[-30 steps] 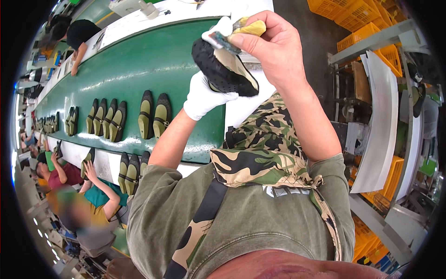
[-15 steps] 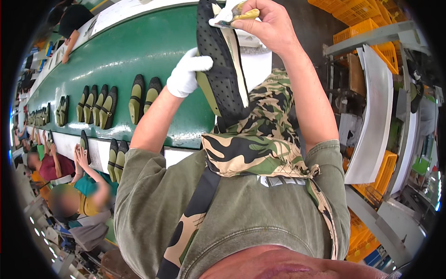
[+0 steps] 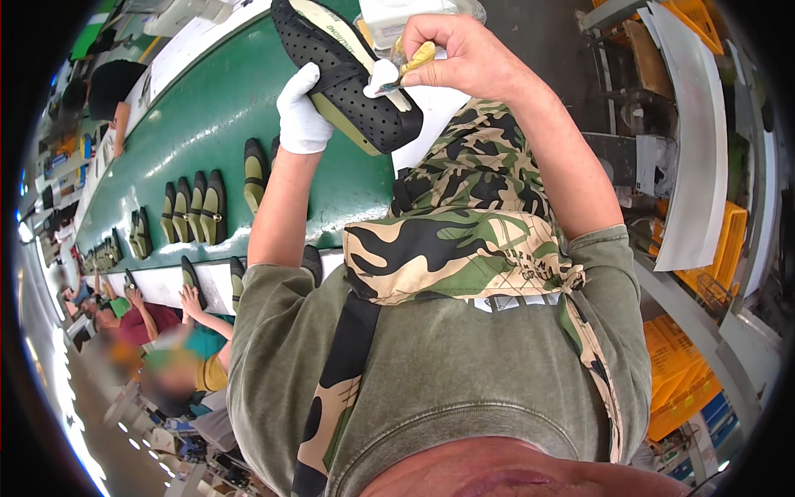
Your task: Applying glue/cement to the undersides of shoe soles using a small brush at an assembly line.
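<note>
My left hand (image 3: 303,112), in a white glove, grips a black dotted shoe (image 3: 344,83) by its side, thumb up. The shoe is tilted over the green table, with olive green along its lower side and a cream insole strip (image 3: 335,26) showing inside. Bare, my right hand (image 3: 464,62) pinches the yellow handle of a brush (image 3: 419,58). White matter covers the brush's end, which touches the shoe near its heel end. A white tub (image 3: 387,18) stands just behind the brush.
Several black and olive shoes (image 3: 199,209) stand in a row along the green table (image 3: 190,124). Co-workers' hands (image 3: 194,305) are at the table's left edge, and another person's arm (image 3: 121,128) reaches in across it. Racks with orange crates (image 3: 675,373) line the right.
The shoe has shifted left and tilted, its heel end swinging right. The brush has moved down from the upper part of the insole to the heel end. Both hands keep their hold.
</note>
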### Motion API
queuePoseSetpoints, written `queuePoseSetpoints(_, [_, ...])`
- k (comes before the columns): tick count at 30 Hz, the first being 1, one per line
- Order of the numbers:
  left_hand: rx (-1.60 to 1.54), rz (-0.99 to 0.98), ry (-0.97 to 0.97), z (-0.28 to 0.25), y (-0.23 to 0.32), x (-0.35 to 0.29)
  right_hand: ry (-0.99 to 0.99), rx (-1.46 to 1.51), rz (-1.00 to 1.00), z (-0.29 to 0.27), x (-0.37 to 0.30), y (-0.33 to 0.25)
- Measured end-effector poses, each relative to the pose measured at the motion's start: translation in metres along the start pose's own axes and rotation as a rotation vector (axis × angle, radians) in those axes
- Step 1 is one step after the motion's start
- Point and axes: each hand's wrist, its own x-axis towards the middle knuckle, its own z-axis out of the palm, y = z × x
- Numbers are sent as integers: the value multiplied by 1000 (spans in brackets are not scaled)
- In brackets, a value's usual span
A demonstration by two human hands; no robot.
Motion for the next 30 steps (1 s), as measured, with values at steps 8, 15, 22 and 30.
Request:
queuePoseSetpoints(8, [-115,84,39,-29,-9,31,-16,89,-14,-35,-24,4])
queuePoseSetpoints(15, [-243,312,-67,-38,-8,78,459,401,-137,-98,-84,15])
queuePoseSetpoints(22, [-528,82,-471,-7,-11,93,763,578,-28,-145,-192,87])
queuePoseSetpoints(30, [-448,90,-577,38,-19,117,1101,748,89,-142,-301,181])
